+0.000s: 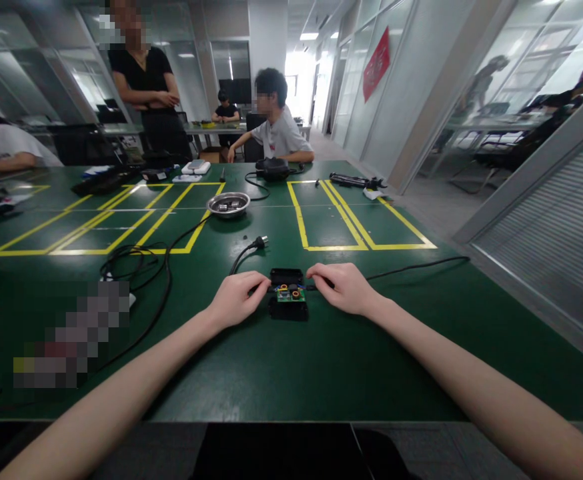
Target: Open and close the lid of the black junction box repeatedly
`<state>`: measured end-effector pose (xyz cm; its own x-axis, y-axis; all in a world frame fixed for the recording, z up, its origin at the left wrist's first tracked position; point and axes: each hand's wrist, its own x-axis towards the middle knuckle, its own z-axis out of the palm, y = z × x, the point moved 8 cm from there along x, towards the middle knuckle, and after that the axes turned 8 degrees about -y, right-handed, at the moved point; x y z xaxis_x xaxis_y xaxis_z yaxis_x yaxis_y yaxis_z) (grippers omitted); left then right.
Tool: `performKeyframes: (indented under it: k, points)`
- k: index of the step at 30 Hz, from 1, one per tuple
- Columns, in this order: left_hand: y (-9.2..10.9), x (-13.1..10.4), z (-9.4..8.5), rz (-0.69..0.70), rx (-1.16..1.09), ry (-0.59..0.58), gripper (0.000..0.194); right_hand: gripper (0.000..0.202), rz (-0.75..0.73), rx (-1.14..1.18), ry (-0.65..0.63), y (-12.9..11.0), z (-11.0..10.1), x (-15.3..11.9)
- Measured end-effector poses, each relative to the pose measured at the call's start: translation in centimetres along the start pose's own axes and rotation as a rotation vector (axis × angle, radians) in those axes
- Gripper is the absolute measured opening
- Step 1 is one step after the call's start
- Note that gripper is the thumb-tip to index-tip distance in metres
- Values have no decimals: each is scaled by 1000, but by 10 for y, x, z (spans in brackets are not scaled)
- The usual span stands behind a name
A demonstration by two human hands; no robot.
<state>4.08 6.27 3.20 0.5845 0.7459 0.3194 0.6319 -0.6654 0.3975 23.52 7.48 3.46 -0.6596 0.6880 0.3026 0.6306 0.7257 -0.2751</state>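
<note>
A small green circuit board (291, 294) with copper-coloured coils sits between two black case halves, one behind it (286, 275) and one in front (288, 310). My left hand (240, 298) is at the board's left side, its thumb and fingers pinched together by the dark cable end there. On the right side my right hand (344, 288) is pinched closed near the black cable (416, 266) that runs off to the right. What lies between the fingertips of either hand is too small to make out. A black plug (258, 244) on a cable lies behind my left hand.
A metal bowl (229, 205) with small parts stands beyond the plug on the green table (251, 380). Black cables and a blurred-out object (74, 337) lie at left. Tools (356, 181) and a black device (272, 169) are at the far edge. Several people are beyond.
</note>
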Motion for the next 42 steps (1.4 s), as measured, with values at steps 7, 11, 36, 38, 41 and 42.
performKeyframes:
  k: [7, 11, 36, 38, 41, 42]
  points:
    - [2, -2, -2, -2, 28, -3, 42, 30, -145, -3, 20, -17, -1, -3]
    - [-2, -3, 4, -20, 10, -58, 35, 27, -183, -13, -19, -23, 4, -2]
    - [4, -6, 16, 50, 41, -176, 24, 29, -1, 81, -288, -16, 30, 5]
    - [3, -6, 18, 32, 9, -189, 23, 29, 24, 128, -248, -15, 30, 5]
    - [2, -5, 19, -1, -14, -189, 23, 29, 26, 186, -208, -15, 29, 5]
    - [2, -5, 19, -11, -20, -187, 22, 29, 25, 198, -213, -15, 29, 5]
